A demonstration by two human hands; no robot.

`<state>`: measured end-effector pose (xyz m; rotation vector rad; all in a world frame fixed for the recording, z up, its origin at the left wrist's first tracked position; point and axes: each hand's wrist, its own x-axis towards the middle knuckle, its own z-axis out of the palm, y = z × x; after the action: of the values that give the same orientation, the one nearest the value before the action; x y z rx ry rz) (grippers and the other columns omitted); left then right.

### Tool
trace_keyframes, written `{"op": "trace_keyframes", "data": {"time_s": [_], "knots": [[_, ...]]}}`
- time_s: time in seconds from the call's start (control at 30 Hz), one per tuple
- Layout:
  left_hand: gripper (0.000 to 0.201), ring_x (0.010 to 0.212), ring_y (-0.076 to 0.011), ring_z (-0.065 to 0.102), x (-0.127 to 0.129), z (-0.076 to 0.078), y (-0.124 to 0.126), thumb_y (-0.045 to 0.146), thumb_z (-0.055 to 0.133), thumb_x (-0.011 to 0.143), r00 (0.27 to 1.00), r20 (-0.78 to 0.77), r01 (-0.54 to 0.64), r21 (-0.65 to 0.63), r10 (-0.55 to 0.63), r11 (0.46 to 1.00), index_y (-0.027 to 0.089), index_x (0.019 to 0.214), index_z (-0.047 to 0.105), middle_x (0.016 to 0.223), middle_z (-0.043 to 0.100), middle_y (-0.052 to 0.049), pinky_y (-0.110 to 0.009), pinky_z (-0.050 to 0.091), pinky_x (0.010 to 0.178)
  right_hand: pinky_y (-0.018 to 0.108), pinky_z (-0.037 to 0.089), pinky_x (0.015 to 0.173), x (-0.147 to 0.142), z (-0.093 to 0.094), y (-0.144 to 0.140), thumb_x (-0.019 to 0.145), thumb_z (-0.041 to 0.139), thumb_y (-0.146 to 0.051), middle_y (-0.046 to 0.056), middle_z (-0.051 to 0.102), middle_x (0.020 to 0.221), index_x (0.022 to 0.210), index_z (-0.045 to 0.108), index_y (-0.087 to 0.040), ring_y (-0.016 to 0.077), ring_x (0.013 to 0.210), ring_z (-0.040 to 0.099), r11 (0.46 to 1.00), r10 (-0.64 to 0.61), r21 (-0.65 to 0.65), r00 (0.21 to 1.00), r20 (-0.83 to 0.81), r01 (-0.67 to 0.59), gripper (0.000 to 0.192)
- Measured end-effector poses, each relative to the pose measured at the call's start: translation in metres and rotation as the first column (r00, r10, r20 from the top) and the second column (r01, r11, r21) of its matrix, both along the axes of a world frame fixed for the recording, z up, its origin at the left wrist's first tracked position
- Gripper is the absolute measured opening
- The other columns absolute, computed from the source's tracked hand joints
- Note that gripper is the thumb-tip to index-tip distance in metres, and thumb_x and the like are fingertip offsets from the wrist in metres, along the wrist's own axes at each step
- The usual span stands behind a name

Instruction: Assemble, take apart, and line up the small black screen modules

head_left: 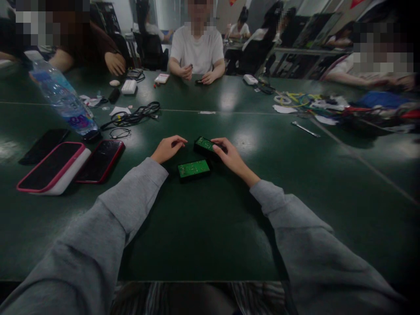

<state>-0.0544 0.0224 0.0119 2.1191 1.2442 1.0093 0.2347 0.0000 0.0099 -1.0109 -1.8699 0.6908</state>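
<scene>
My right hand (229, 154) grips the right end of a black case with a green circuit board (205, 143) in it, thumb on top. The case's left end shows beyond my fingers. Nearer to me, a second black case with a green circuit board (194, 167) lies face up on the table, touched by neither hand. To the left of both cases is my left hand (166, 149), its fingers loosely bent and apart with nothing visible in them.
Several phones, one in a pink-rimmed case (50, 168), lie left of my arm near a water bottle (65, 96) and black cables (138, 114). On the right are a wrench (306, 129) and a heap of wires (341, 107). Other people sit across the green table (203, 236).
</scene>
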Motion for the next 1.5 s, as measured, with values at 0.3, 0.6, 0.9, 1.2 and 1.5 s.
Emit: {"op": "trace_keyframes", "data": {"time_s": [0.3,0.6,0.9,1.2,1.5], "knots": [[0.044,0.083,-0.0164,0.064,0.006,0.012,-0.033,0.052,0.043,0.101,0.979,0.2,0.042,-0.072,-0.027,0.997,0.018,0.114,0.068,0.101,0.072,-0.007,-0.033,0.052,0.081,0.048,0.047,0.105,0.0,0.003,-0.005,0.098,0.052,-0.049,0.008,0.066,0.126,0.123,0.062,-0.025,0.0266,0.119,0.061,1.0,-0.006,0.016,1.0,0.023,0.005,0.036],[0.074,0.112,-0.0284,0.065,0.009,0.017,-0.098,0.06,0.072,0.082,0.984,0.002,0.179,0.014,-0.179,0.984,0.023,0.141,0.049,0.129,0.064,-0.014,-0.046,0.052,0.096,0.044,0.051,0.095,0.002,0.005,-0.035,0.101,0.045,-0.04,0.008,0.068,0.122,0.127,0.061,-0.023,0.0263,0.11,0.064,0.991,-0.137,-0.01,0.99,0.027,0.137,0.036],[0.059,0.117,-0.0273,0.066,-0.006,0.017,-0.09,0.051,0.073,0.086,0.97,-0.203,0.16,0.129,-0.132,0.979,0.024,0.136,0.057,0.131,0.067,-0.011,-0.046,0.052,0.101,0.04,0.052,0.076,0.021,0.009,-0.054,0.1,0.039,-0.034,0.004,0.067,0.084,0.126,0.065,-0.022,0.0219,0.073,0.062,0.973,-0.225,-0.026,0.966,0.129,0.23,0.039],[0.056,0.116,-0.0282,0.065,-0.035,0.008,-0.068,0.048,0.072,0.087,0.97,-0.188,-0.123,0.163,0.154,0.979,0.024,0.136,0.056,0.131,0.066,-0.011,-0.048,0.053,0.099,0.048,0.05,0.101,0.037,0.006,-0.047,0.099,0.048,-0.054,0.012,0.067,0.127,0.13,0.059,-0.022,0.0287,0.115,0.064,0.98,-0.191,-0.044,0.977,0.093,0.196,0.046],[0.057,0.114,-0.0294,0.065,-0.033,0.009,-0.068,0.05,0.071,0.087,0.976,-0.168,-0.116,0.129,0.137,0.985,0.024,0.135,0.055,0.131,0.065,-0.011,-0.049,0.051,0.098,0.055,0.052,0.093,0.034,0.006,-0.037,0.093,0.055,-0.065,0.016,0.069,0.121,0.132,0.061,-0.02,0.0355,0.105,0.066,0.935,-0.35,0.034,0.908,0.229,0.352,0.06]]}}
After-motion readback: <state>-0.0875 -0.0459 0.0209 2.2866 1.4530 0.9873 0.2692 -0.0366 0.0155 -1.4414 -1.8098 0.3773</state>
